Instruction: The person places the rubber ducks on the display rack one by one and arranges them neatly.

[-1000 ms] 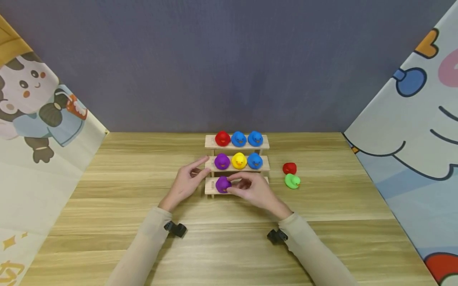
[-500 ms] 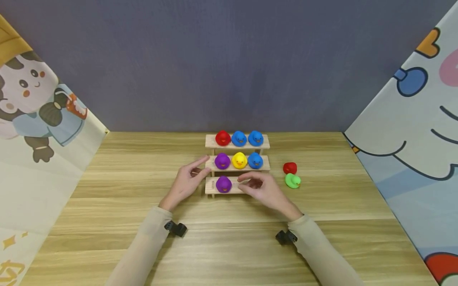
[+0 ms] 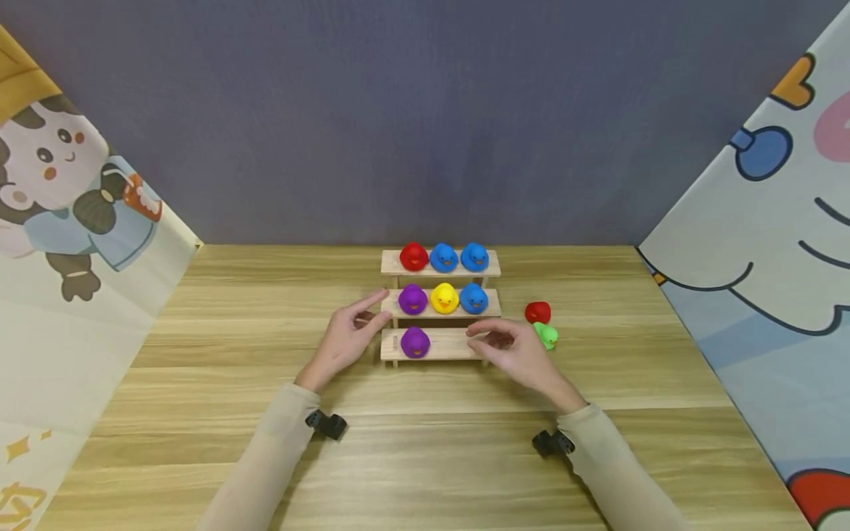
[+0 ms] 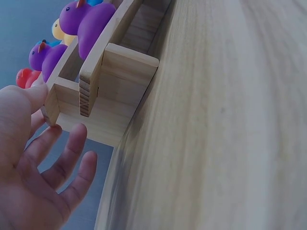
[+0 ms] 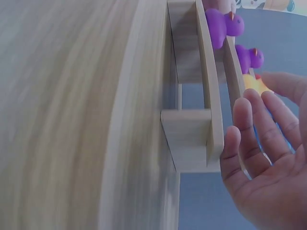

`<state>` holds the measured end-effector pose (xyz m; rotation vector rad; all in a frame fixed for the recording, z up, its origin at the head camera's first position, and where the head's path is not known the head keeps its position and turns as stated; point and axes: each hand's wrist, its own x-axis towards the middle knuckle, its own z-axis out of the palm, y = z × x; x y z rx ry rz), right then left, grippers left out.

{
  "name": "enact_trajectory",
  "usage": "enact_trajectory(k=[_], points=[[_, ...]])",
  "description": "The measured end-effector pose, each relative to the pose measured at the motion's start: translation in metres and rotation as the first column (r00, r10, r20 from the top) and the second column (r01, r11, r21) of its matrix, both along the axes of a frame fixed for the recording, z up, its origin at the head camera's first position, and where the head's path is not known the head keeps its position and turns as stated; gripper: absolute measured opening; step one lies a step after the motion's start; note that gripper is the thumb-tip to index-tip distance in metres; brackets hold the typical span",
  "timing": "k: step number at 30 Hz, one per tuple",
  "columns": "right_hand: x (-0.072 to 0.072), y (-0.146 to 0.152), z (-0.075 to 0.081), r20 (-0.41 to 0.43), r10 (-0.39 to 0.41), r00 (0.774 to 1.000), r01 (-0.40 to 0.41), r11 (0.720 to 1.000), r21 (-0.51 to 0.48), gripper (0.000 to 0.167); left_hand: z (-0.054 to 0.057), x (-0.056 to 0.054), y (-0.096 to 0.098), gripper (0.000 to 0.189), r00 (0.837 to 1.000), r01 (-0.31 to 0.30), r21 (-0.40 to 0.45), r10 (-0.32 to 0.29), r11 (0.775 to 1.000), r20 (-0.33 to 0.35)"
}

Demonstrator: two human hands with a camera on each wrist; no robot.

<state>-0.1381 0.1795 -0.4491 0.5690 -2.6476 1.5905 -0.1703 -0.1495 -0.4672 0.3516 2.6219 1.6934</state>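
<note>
A three-tier wooden rack (image 3: 451, 346) stands at the back of the table, carrying small rubber ducks. One purple duck (image 3: 415, 342) sits at the left of the lowest step. My left hand (image 3: 345, 339) holds the left end of the middle step between thumb and forefinger, its other fingers spread in the left wrist view. Over the right end of the lowest step, my right hand (image 3: 521, 354) has loosely bent fingers and nothing between them. On the middle step are a purple duck (image 3: 413, 299), a yellow duck (image 3: 444, 299) and a blue duck (image 3: 474, 299).
A red duck (image 3: 414, 257) and two blue ducks (image 3: 443, 258) line the top step. Right of the rack, another red duck (image 3: 538, 312) lies on the table beside a green duck (image 3: 548, 336), partly covered by my right hand. A grey wall (image 3: 425, 125) rises behind.
My right hand has let go of the purple duck on the lowest step and moved right along it. The left hand has stayed at the middle step.
</note>
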Motion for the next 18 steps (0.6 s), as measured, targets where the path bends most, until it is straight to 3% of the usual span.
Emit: enact_trajectory(k=[8,18], points=[[0.0,0.02,0.0,-0.024,-0.048,0.999,0.049,0.999,0.007,0.018,0.0,-0.001,0.001,0.048,0.999,0.018,0.005,-0.018,1.0,-0.03],[0.0,0.051,0.003,-0.041,-0.124,0.991,0.126,0.991,0.036,0.018,-0.001,-0.001,0.0,0.049,1.0,0.017,0.014,-0.016,1.0,-0.012]])
